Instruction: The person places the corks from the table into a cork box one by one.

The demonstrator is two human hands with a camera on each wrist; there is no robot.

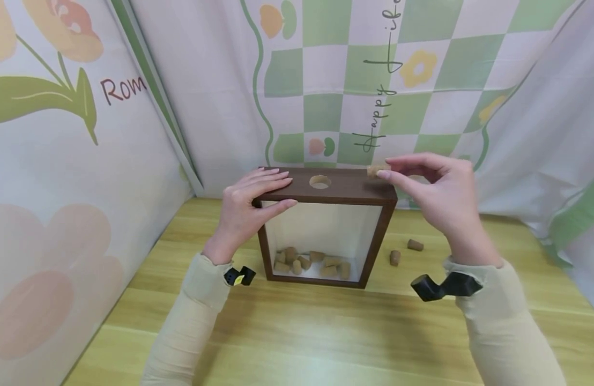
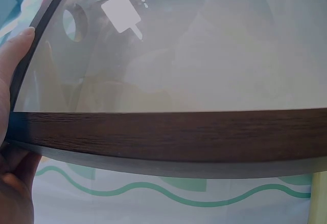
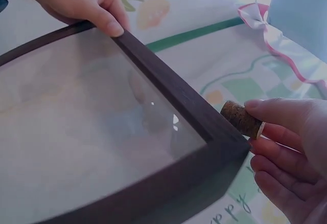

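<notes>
A cork stopper (image 1: 376,171) is pinched between the thumb and fingers of my right hand (image 1: 439,193), just above the right end of the box's top. The upright display box (image 1: 357,187) has a dark brown wooden frame, a clear front and a round hole (image 1: 320,182) in its top. At the box's upper left corner my left hand (image 1: 251,201) holds the frame, fingers across the top and thumb along the front edge. Several corks (image 1: 328,266) lie inside on the box's floor. In the right wrist view the held cork (image 3: 241,119) is beside the frame's corner.
Two loose corks, one nearer (image 1: 395,258) and one farther (image 1: 415,245), lie on the wooden table (image 1: 297,332) to the right of the box. Behind the box hangs a green and white checked curtain (image 1: 369,112). A printed panel (image 1: 84,187) stands along the left side.
</notes>
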